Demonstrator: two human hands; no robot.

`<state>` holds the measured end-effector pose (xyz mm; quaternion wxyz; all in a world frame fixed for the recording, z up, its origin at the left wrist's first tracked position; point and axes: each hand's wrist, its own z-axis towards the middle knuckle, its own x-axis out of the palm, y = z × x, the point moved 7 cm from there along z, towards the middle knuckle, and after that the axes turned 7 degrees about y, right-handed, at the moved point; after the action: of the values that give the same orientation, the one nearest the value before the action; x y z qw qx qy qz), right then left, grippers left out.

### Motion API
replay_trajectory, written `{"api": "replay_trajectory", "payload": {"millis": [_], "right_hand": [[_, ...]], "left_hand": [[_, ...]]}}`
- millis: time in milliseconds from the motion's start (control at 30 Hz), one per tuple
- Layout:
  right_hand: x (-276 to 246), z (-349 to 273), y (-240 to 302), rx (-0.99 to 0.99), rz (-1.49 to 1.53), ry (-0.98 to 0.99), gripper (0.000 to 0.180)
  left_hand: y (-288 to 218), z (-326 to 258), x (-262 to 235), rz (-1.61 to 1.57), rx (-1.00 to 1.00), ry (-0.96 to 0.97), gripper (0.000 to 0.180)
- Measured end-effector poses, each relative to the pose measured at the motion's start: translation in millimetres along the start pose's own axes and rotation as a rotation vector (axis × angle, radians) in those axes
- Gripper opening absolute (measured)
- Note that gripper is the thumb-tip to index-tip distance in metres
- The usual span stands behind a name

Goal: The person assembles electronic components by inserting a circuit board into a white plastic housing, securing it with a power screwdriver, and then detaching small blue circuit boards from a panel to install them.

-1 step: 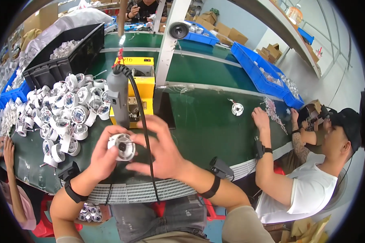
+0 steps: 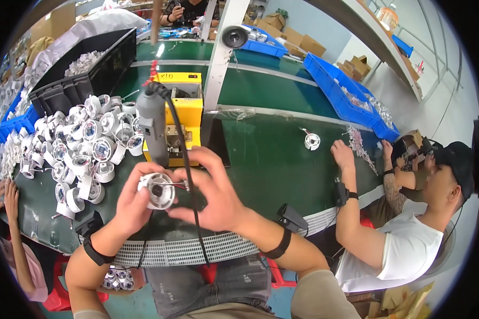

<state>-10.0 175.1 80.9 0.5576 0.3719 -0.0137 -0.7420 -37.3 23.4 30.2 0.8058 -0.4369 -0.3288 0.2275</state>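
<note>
In my left hand (image 2: 133, 199), thumb and fingers close round a white round housing (image 2: 155, 198) with a dark part at its middle. Thin red, white and black wires (image 2: 180, 185) with a small connector stick out over its right side. My right hand (image 2: 215, 196) is at that side, thumb by the lower rim and a bent finger above the wires, its index finger stretched upward. A grey electric screwdriver (image 2: 152, 125) hangs just beyond the hands; its black cable (image 2: 190, 196) passes in front of my right fingers. Behind it stands a yellow machine (image 2: 194, 125).
Many similar white housings (image 2: 88, 143) lie piled on the left, below a black crate (image 2: 85, 74). One more housing (image 2: 312, 141) lies on the green table (image 2: 266, 170) to the right. A co-worker's hand (image 2: 343, 154) rests near pinkish wires (image 2: 361, 151). Blue trays (image 2: 338, 90) stand behind.
The housing has tilted and shifted slightly left in my left hand, and its wires and connector now show at the right. My right thumb has come closer to the lower rim.
</note>
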Motion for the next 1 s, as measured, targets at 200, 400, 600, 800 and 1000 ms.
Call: {"api": "replay_trajectory", "payload": {"millis": [200, 400, 600, 800, 1000], "right_hand": [[0, 2, -11, 0.084, 0.176, 0.091, 0.036], [5, -10, -15, 0.413, 0.595, 0.032, 0.016], [18, -10, -17, 0.330, 0.678, 0.007, 0.012], [29, -22, -22, 0.582, 0.796, -0.101, 0.012], [29, -24, -23, 0.549, 0.620, -0.081, 0.014]], "left_hand": [[-5, 2, -8, 0.001, 0.028, -0.034, 0.052], [1, 4, -2, -0.125, 0.045, -0.001, 0.044], [9, 3, 11, -0.300, -0.117, 0.113, 0.044], [17, -2, 14, -0.278, -0.165, 0.137, 0.045], [11, 1, 21, -0.254, -0.079, 0.096, 0.046]]}}
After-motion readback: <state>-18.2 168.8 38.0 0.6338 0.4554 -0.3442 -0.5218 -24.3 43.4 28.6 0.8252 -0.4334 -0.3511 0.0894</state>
